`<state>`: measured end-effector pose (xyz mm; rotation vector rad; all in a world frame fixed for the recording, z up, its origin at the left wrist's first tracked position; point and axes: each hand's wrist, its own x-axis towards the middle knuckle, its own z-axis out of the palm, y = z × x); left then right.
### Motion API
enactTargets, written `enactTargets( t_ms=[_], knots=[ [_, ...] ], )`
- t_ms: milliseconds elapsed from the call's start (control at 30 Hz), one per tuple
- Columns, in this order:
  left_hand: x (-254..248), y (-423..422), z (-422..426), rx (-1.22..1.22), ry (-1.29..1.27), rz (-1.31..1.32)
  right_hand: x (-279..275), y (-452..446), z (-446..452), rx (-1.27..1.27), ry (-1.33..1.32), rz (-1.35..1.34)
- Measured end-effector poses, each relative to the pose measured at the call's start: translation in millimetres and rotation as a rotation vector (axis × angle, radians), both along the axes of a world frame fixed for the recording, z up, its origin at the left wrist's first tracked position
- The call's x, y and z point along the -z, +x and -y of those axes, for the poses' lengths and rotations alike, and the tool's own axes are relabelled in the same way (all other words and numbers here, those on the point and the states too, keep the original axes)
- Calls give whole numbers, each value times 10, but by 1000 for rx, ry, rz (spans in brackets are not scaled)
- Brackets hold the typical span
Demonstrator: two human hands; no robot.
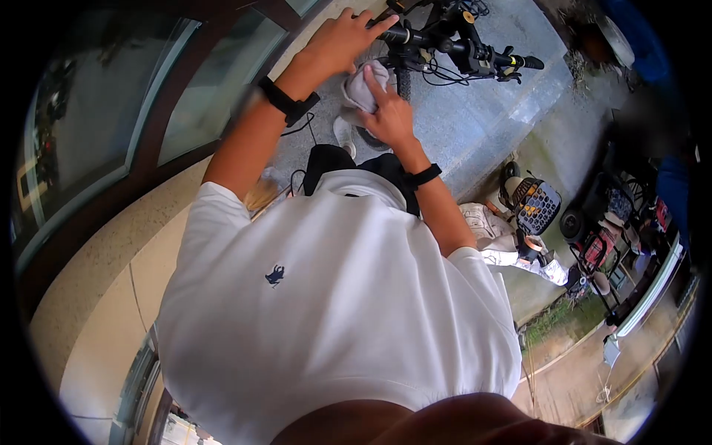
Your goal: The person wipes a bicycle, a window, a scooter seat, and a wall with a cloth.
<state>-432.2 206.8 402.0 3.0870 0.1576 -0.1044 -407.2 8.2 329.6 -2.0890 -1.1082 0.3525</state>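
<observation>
At the top of the head view stands a bicycle with a black handlebar (pixel 480 58), its cables looping below. My left hand (pixel 337 46) is closed over the handlebar's left grip (pixel 401 35), with its fingertips over the top and part of the grip hidden. Just below that grip, my right hand (pixel 391 117) holds a crumpled pale grey cloth (pixel 361 90), index finger stretched along it. The front wheel (pixel 403 83) shows partly behind the cloth. A black band is on each wrist.
Glass windows in dark frames (pixel 170 81) run along the left above a stone ledge (pixel 96 297). On the right are a basket-like black and yellow object (pixel 537 206), white crumpled sheeting (pixel 486 226) and a cluttered cart (pixel 604 230). Grey paving (pixel 475 126) lies under the bicycle.
</observation>
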Motion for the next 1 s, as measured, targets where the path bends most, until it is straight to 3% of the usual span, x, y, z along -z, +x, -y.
enactTargets(
  t_ms=[67, 200, 367, 533, 600, 633, 700, 833, 933, 1000],
  knots=[
    [57, -26, -41, 46, 97, 66, -27, -43, -20, -67, -49, 45],
    [1, -44, 16, 76, 142, 142, -47, -29, -58, 245, -70, 120],
    [56, -70, -34, 90, 52, 215, -38, -97, -280, 427, -30, -51],
    [-5, 23, -175, 111, 13, 127, -132, -144, -206, 420, -25, -61],
    [18, 54, -126, 96, 34, 117, -193, -99, -47, 205, -49, -22],
    [33, 105, -14, 73, 30, 80, -188, -72, 158, 258, -41, -9],
    [-9, 110, -20, 38, 15, 23, -229, -172, 350, -28, -168, -69],
    [-20, 207, -133, 1, 16, -55, 12, -684, 981, 194, 72, -55],
    [27, 101, 33, -9, 115, 6, -34, -1088, 1605, 406, 116, -258],
    [12, 10, 271, 40, 341, 251, -92, -1339, 1957, 485, 242, -411]
  ],
)
